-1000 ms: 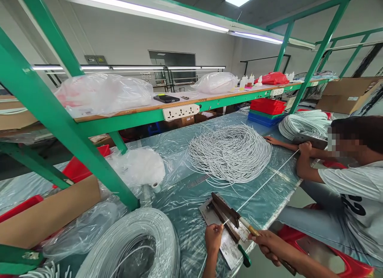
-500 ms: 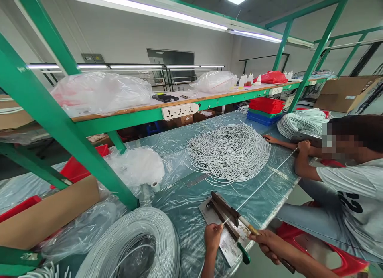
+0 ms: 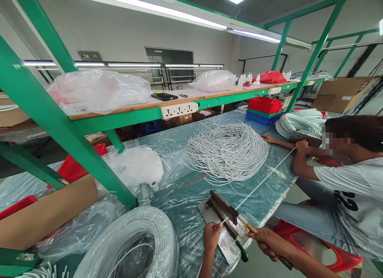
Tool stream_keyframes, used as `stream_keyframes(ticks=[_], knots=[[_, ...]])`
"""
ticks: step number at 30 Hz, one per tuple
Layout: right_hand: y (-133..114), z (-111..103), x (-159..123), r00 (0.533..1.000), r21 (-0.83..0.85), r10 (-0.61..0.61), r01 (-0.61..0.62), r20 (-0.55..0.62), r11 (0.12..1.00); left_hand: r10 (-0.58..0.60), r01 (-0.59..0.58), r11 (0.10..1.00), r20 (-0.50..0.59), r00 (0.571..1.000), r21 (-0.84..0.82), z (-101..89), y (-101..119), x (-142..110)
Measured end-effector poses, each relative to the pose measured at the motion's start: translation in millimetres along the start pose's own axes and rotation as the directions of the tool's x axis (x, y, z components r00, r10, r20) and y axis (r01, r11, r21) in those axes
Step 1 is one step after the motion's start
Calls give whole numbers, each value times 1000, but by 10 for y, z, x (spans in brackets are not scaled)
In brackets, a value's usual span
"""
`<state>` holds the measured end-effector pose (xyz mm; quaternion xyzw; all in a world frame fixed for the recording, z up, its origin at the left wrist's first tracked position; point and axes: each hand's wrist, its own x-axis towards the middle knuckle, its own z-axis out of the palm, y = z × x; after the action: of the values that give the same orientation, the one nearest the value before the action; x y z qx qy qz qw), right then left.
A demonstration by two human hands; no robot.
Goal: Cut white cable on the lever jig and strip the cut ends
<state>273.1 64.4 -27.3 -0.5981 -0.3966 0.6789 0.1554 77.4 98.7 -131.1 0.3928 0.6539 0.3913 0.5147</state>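
My left hand [image 3: 212, 235] pinches a white cable [image 3: 259, 184] at the near side of a cutter. The cable runs taut under or past the dark cutter blade [image 3: 225, 206]; the exact contact is hard to make out. Around the cutter's long handle [image 3: 249, 225] my right hand [image 3: 267, 243] is closed. The cutter sits on a worn metal plate [image 3: 226, 248], with a green grip [image 3: 242, 252] at its near end. At the cable's far end a co-worker's hand [image 3: 301, 145] holds it.
A large loose coil of white cable [image 3: 227, 152] lies beyond the cutter. Another coil [image 3: 131, 246] lies at the near left. Stacked trays [image 3: 263, 108] stand at the back right. Green posts [image 3: 98, 154] rise at left, carrying a shelf [image 3: 134, 118]. A co-worker sits at right.
The view has shifted very slightly. Both my hands, the cutter and the taut cable keep nearly the same positions.
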Motion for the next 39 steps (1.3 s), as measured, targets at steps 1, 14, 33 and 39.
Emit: stream_keyframes(ticks=[1,14,33,39], knots=[[-5,0,-7,1000,8,-5,5,9,1000,-2,2,1000,2,1000,-1,-2,10,-8],[77,-3,0,997,-99,-72,75,37,992,-5,4,1000,-13,1000,-29,8,9,-16],[173,9,-10,992,-186,-121,122,17,975,7,-8,1000,-37,999,-29,16,62,-46],[237,24,-6,983,-253,-183,170,-28,952,3,-4,999,-35,999,-33,13,33,-26]])
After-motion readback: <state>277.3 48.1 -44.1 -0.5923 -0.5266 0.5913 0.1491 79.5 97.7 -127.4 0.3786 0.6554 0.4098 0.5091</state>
